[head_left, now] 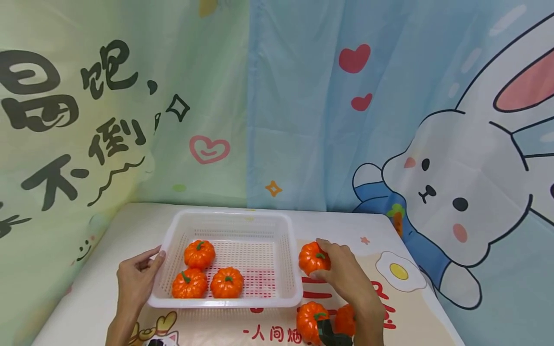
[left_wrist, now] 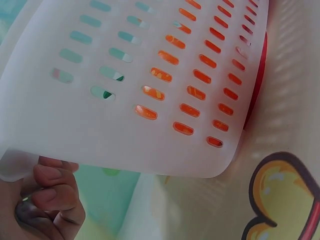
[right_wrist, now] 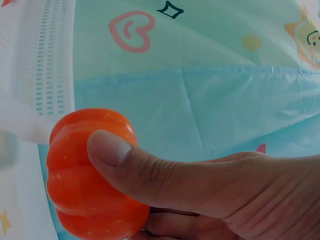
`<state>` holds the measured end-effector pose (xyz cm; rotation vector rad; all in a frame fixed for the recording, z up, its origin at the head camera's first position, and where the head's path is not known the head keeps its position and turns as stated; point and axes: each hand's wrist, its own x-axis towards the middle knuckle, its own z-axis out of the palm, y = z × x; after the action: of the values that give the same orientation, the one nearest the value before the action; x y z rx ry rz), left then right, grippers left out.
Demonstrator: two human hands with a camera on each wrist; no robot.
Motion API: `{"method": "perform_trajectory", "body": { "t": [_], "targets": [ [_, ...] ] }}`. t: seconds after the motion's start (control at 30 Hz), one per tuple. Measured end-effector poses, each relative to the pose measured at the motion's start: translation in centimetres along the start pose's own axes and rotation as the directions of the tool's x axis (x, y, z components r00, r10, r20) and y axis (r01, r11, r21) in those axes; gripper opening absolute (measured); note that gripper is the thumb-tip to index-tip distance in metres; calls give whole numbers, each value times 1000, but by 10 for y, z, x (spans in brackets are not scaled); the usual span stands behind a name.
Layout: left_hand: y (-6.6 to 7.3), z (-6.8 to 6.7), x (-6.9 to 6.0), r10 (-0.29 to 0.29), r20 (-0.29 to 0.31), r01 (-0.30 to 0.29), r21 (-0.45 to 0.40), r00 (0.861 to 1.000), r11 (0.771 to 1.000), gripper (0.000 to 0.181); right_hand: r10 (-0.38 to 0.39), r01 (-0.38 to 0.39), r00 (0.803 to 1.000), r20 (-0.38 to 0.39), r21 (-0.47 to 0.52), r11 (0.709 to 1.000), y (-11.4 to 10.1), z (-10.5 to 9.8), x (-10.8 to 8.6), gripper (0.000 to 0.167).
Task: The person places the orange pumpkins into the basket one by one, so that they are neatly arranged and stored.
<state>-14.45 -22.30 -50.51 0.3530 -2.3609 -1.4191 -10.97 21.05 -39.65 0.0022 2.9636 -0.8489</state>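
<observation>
A white plastic basket (head_left: 283, 250) with slotted walls stands on the table, with three small orange toy pumpkins (head_left: 227, 282) with green stems in its left half. My left hand (head_left: 137, 278) pinches the basket's left rim; the left wrist view shows its curled fingers (left_wrist: 52, 195) at the rim, beside the slotted wall. Just beyond the right rim, my right hand (head_left: 342, 269) grips another orange pumpkin (head_left: 312, 258) between thumb and fingers. In the right wrist view the thumb lies across this pumpkin (right_wrist: 90, 175), and the other fingers are mostly hidden behind it.
Two more orange pumpkins (head_left: 311, 322) sit at the table's front right, partly hidden by my right forearm and a dark object (head_left: 332, 335) near the wrist. The printed tablecloth (head_left: 346, 230) meets a cartoon curtain (head_left: 294, 120) behind.
</observation>
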Motion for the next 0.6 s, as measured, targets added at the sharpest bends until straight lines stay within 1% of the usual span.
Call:
{"method": "perform_trajectory", "body": {
  "t": [0.23,0.43,0.6],
  "targets": [
    [0,1,0,-9,11,8,15,1000,1000,34,-7,7,1000,0,7,1000,-9,4,-2,79],
    [0,0,-1,-19,5,19,21,1000,1000,34,-56,56,998,-6,18,998,-14,6,0,78],
    [0,1,0,-14,3,14,18,1000,1000,34,-84,84,996,0,30,996,-19,7,3,78]
  ]
}}
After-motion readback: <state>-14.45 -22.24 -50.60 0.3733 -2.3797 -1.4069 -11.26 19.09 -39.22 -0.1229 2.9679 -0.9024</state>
